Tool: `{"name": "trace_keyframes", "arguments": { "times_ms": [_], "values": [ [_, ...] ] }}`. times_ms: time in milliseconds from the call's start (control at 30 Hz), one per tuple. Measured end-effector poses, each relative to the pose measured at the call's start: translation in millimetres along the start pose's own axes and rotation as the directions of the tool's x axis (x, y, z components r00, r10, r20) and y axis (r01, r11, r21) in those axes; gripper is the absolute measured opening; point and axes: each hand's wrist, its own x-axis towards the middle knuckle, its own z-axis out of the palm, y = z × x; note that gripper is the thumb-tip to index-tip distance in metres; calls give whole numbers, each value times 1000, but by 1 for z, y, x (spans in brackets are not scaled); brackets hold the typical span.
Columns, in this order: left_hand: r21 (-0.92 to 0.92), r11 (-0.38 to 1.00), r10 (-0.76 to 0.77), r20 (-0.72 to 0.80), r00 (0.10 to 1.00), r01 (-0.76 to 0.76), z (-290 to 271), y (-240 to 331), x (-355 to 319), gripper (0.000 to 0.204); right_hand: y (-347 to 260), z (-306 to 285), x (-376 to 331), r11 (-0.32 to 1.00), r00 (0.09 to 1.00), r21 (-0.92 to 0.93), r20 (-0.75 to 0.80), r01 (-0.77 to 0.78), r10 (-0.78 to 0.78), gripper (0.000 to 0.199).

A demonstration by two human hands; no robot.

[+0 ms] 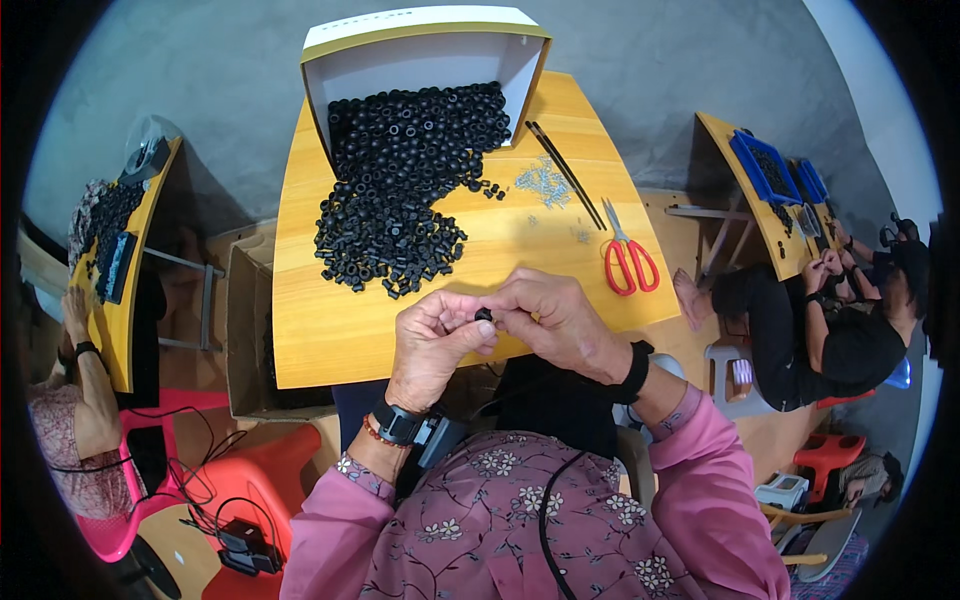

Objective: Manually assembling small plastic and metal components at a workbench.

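Black small ring pinched between fingertips of left hand and right hand, both curled closed around it above near edge of yellow wooden table; only a sliver of ring visible, rest covered by fingers, exact shape hard to make out. Beyond hands, well apart: heap of black rings spilling from white cardboard box tipped on its side at far edge, olive-yellow band along its rim, printing on top too small to make out. Right of heap: scatter of small grey metal bits, two thin dark sticks, red-handled scissors. Left of table, on floor: open brown carton, contents hidden by tabletop. Far right: blue trays on another yellow table, another person seated beside it, partly cut off by picture rim.
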Motion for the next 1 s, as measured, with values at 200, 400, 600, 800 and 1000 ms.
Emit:
{"name": "trace_keyframes", "arguments": {
  "times_ms": [200,400,600,800,1000],
  "values": [
    [-153,984,-91,10,996,91,-3,0,-2,19,1,-2,0,996,996,53,-67,66,-62,24],
    [-206,971,-117,46,992,124,-3,-1,-3,18,1,-4,2,986,1000,170,-26,4,0,25],
    [-189,970,-152,33,988,156,-2,0,-3,12,10,-9,6,973,999,228,30,22,-29,23],
    [-250,952,-165,67,984,177,-4,-4,-4,14,5,-11,7,977,996,212,86,-13,-6,20],
    [-255,943,-187,121,975,213,-6,-1,-1,8,-2,-10,6,986,996,164,77,21,-35,17]
  ]
}}
